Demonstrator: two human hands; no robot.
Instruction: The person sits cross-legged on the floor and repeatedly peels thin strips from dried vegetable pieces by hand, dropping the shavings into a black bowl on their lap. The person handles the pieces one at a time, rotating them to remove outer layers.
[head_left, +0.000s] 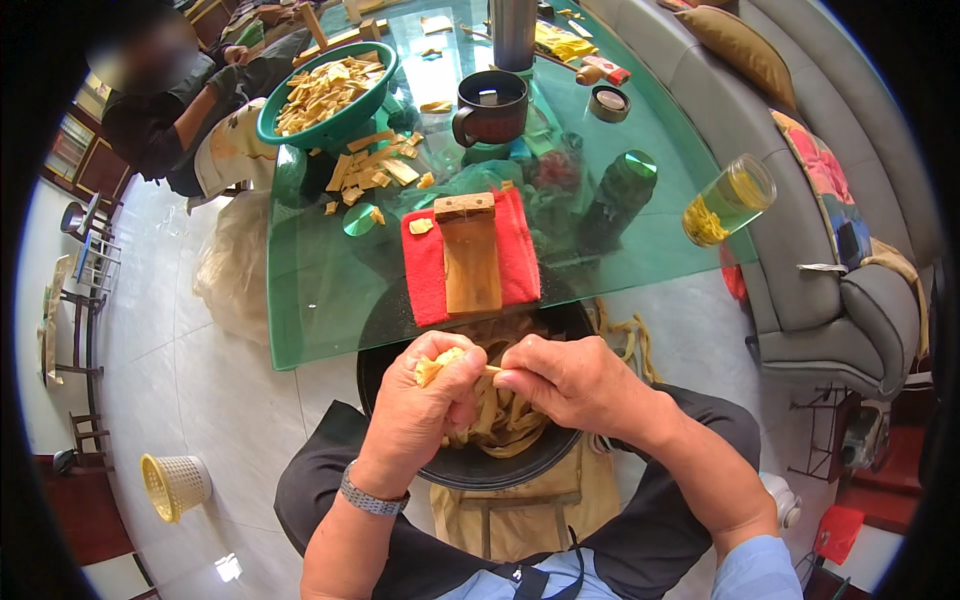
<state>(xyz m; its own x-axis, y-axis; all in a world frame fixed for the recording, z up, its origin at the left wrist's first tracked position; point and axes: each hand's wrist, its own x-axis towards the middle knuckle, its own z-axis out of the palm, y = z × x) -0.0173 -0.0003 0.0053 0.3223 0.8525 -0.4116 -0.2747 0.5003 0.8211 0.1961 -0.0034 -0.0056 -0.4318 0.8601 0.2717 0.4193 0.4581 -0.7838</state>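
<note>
My left hand (431, 405) is closed around a crumpled pale yellow piece (437, 366), part of which sticks out above the fingers. From it a thin pale strip (491, 370) runs to the fingertips of my right hand (559, 379), which pinch its end. Both hands are over a black basin (499, 480) holding long yellowish strips (510, 431). Beyond them, a wooden block with a raised end piece (471, 262) stands on a red cloth (421, 277) at the glass table's near edge. A small yellow piece (421, 226) lies on the cloth.
On the glass table (322, 300) are a green basin of cut pieces (330, 94), loose pieces (371, 169), a dark mug (491, 109), a steel tumbler (514, 34) and a glass jar (727, 201). Another person sits at the upper left. A grey sofa (795, 292) stands right, a basket (176, 486) left.
</note>
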